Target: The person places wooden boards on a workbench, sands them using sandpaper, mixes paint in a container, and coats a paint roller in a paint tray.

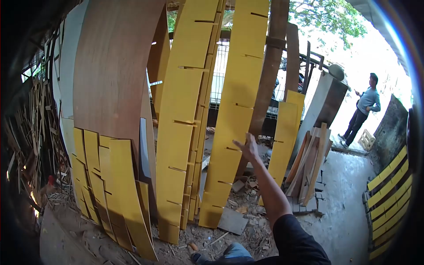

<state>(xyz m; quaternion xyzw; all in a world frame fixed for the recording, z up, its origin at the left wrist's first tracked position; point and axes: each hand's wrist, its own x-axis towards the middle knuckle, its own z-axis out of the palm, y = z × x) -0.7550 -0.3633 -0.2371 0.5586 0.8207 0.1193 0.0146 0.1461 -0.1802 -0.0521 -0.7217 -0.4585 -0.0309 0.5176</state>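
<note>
Nearest, at the lower right, is a dark sleeve, from which the bare forearm reaches left and away to the right hand. Its thumb and fingers are spread apart at the right edge of a tall slotted yellow board; whether skin meets wood cannot be judged. The left hand is outside the picture, so its state cannot be judged either. A blue-clad knee shows at the near edge.

The tall slotted yellow board stands in the middle of the scene, its long axis close to vertical. Its foot is on the littered ground, and its upper end tips slightly right and runs past the top of the view. Short slots cut crosswise into its right edge. To its left, another yellow plank stands at a similar slant; farther left, shorter yellow pieces lean against a large brown sheet.

A grey slab lies near the tall board's foot. To the right, wood offcuts stand bundled. At the far right, a crate sits beside a standing person; its contents are too small to make out.
</note>
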